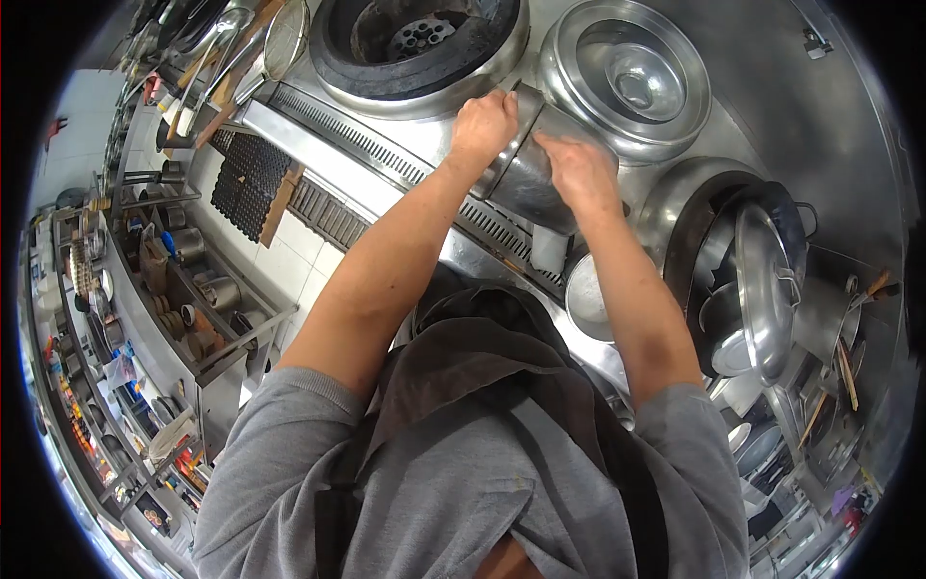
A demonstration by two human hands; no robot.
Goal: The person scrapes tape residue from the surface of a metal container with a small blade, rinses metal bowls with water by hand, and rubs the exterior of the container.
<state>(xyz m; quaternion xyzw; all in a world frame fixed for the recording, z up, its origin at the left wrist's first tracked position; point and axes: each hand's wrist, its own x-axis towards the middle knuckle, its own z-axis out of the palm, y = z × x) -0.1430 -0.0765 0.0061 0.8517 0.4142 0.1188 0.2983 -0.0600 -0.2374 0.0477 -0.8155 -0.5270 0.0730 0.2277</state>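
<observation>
A steel pot [533, 183] lies tilted in front of me on the stove top. My left hand [485, 125] is closed at its rim, fingers curled beside the dark edge. My right hand [579, 174] presses against the pot's side, with its fingers bent and partly hidden. The pot's inside cannot be seen. Just beyond the right hand stands a round steel basin [625, 77] with a smaller bowl shape in it. A black wok burner [420, 43] is beyond my left hand.
A slotted drain channel [386, 154] runs along the stove's front. To the right are a large burner ring [675, 212] and a domed steel lid [762, 289]. Ladles and a strainer [286, 39] stand at upper left. Shelves with pots [188, 246] line the left.
</observation>
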